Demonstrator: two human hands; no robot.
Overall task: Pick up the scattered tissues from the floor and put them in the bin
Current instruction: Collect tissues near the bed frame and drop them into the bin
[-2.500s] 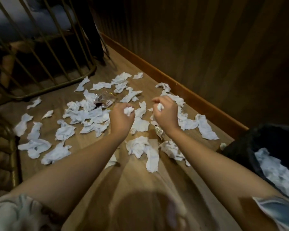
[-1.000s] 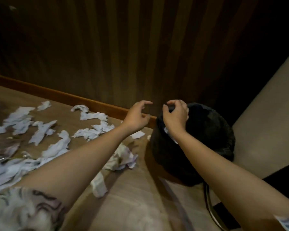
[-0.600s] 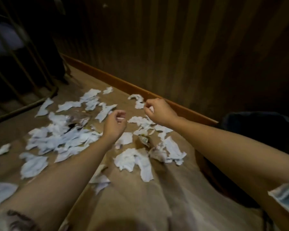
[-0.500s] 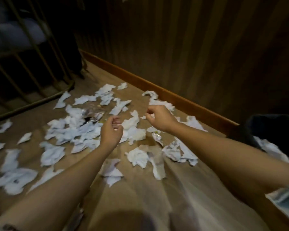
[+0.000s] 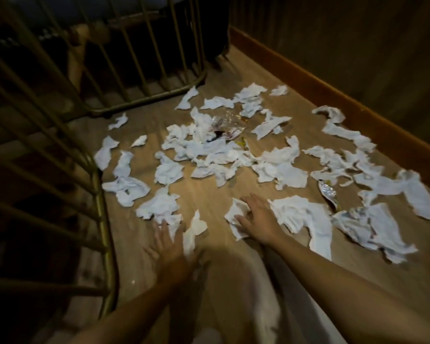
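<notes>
Several crumpled white tissues [image 5: 214,150] lie scattered over the wooden floor [image 5: 209,192]. My left hand [image 5: 170,247] is low over the floor with fingers spread, its tips touching a small tissue [image 5: 193,229] and the edge of a crumpled wad [image 5: 159,207]. My right hand [image 5: 257,219] rests flat, fingers apart, on another tissue [image 5: 235,214]; neither hand has closed on anything. A larger torn tissue [image 5: 305,219] lies just right of my right hand. The bin is out of view.
A brass-coloured metal railing [image 5: 102,214] curves along the left and back [image 5: 147,100], with a drop beyond it. A wooden skirting board [image 5: 333,95] and dark panelled wall run along the right. A clear plastic wrapper [image 5: 226,122] and a foil wrapper [image 5: 328,192] lie among the tissues.
The view swung from the bin back to the floor. Both hands, raised and loosely curled half a second ago, have dropped to the floor and spread onto nearer tissues.
</notes>
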